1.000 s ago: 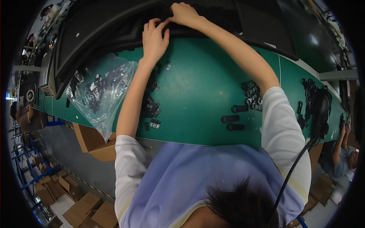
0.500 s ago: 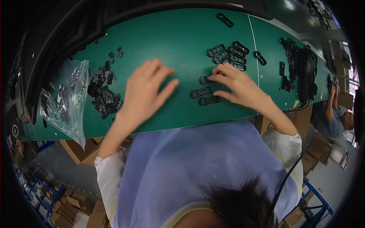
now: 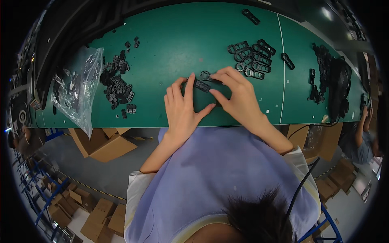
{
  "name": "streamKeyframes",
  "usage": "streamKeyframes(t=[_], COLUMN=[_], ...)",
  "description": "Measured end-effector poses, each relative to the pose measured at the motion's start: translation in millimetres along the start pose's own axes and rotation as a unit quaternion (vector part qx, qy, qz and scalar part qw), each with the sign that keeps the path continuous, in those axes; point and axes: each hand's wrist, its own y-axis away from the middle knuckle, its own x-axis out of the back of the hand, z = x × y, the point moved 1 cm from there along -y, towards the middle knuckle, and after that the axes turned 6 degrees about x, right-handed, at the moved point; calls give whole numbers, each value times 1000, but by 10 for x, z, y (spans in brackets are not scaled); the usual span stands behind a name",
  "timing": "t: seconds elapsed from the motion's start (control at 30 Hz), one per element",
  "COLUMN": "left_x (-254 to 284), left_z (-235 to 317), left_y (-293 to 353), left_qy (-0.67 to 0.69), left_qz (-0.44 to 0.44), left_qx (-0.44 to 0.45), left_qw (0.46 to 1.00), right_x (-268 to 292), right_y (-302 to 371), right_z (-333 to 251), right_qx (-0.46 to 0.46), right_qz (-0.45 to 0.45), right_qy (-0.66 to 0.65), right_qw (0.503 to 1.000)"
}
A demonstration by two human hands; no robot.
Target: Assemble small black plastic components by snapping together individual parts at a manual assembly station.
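Two small black plastic parts lie between my hands on the green table: a ring-ended part (image 3: pixel 205 75), and just below it an oblong part (image 3: pixel 201 85) with small raised buttons. My left hand (image 3: pixel 181 107) rests to their left with fingers apart and thumb stretched out. Its index fingertip is beside the oblong part's left end; another dark bit there is half hidden by the fingers. From the right, my right hand (image 3: pixel 238 94) has its index finger on the ring-ended part and its thumb at the oblong part's end.
Several black ring-ended frames (image 3: pixel 254 58) lie grouped at right, beyond my right hand. A pile of small black button pieces (image 3: pixel 117 87) sits left, beside a clear plastic bag (image 3: pixel 79 89). More black parts (image 3: pixel 322 67) and a black bag (image 3: pixel 339 87) are far right. Cardboard boxes (image 3: pixel 101 146) stand below the table edge.
My left hand has come right and down toward the parts. My right hand and the black parts have shifted left, and the two hands are now close together. The view has shifted slightly.
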Motion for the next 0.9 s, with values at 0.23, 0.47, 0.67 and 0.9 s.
streamKeyframes(t=[0.23,0.47,0.67,0.9], left_x=[-93,-181,-290,-231], left_z=[-85,108,170,29], left_y=[41,-85,-216,-343], left_qy=[14,6,-37,19], left_qz=[18,45,52,14], left_qx=[-38,8,-4,-97], left_qw=[999,999,998,995], right_x=[294,238,370,449], right_y=[-39,273,72,-207], right_z=[291,215,462,481], right_qx=[38,157,36,111], right_qz=[-118,-199,-122,-210], right_qy=[-36,6,-27,-8], right_qw=[992,967,992,971])
